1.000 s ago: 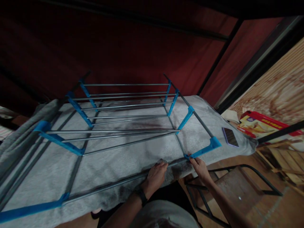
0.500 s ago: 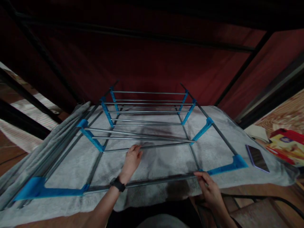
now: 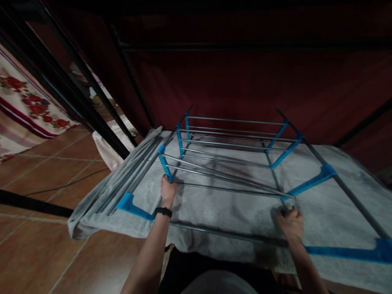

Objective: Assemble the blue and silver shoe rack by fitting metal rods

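A partly built rack point(image 3: 220, 188) of grey metal tubes joined by blue plastic brackets lies on a light grey blanket. My left hand point(image 3: 168, 191), with a black band on the wrist, closes around the lower left side tube, just below a blue bracket point(image 3: 164, 163). On the other side, my right hand point(image 3: 290, 222) curls around the lower right side tube, close to the right bracket point(image 3: 310, 183). Two loose-looking tubes point(image 3: 214, 176) slant from the left bracket towards the right one. A front tube point(image 3: 220, 232) runs between the nearest brackets.
Several loose tubes point(image 3: 134, 177) lie along the blanket's point(image 3: 122, 224) left edge. Black metal posts point(image 3: 79, 98) stand at the left, and a dark red curtain point(image 3: 232, 81) hangs behind. Brown floor tiles point(image 3: 39, 241) and a flowered cloth point(image 3: 33, 102) show at the left.
The view has turned left. My left hand has gone from the middle crossbar to the left side tube. My right hand has left the front tube and moved farther in to the right side tube.
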The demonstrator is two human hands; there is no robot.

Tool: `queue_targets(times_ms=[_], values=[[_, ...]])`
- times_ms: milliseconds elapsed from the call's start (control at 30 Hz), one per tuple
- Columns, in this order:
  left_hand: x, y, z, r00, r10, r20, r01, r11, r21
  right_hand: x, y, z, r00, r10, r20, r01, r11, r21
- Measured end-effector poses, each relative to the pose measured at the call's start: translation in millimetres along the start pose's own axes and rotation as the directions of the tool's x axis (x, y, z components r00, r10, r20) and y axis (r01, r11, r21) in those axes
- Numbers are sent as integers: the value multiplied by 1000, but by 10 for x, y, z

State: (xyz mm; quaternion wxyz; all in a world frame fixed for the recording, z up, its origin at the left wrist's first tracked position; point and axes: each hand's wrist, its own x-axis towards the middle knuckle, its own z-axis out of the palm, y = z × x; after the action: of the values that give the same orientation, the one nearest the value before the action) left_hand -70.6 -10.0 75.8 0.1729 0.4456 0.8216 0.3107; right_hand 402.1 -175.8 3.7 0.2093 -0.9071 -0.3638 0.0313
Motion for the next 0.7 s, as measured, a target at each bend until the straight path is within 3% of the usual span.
queue_targets(times_ms=[200, 433, 600, 700], values=[[90, 33, 75, 999, -6, 54, 4, 1000, 29, 69, 121, 9, 989, -90, 121, 109, 981, -161], [-133, -47, 1, 994, 97, 53, -97, 995, -2, 145, -34, -97, 994, -67, 92, 85, 973, -217], [-111, -87, 41, 994, 109, 1, -109, 994, -8, 104, -125, -208, 994, -77, 81, 93, 970, -225], [-66, -84, 92, 993, 115, -21, -114, 993, 7, -5, -256, -172, 983, -183, -13, 178, 969, -170]])
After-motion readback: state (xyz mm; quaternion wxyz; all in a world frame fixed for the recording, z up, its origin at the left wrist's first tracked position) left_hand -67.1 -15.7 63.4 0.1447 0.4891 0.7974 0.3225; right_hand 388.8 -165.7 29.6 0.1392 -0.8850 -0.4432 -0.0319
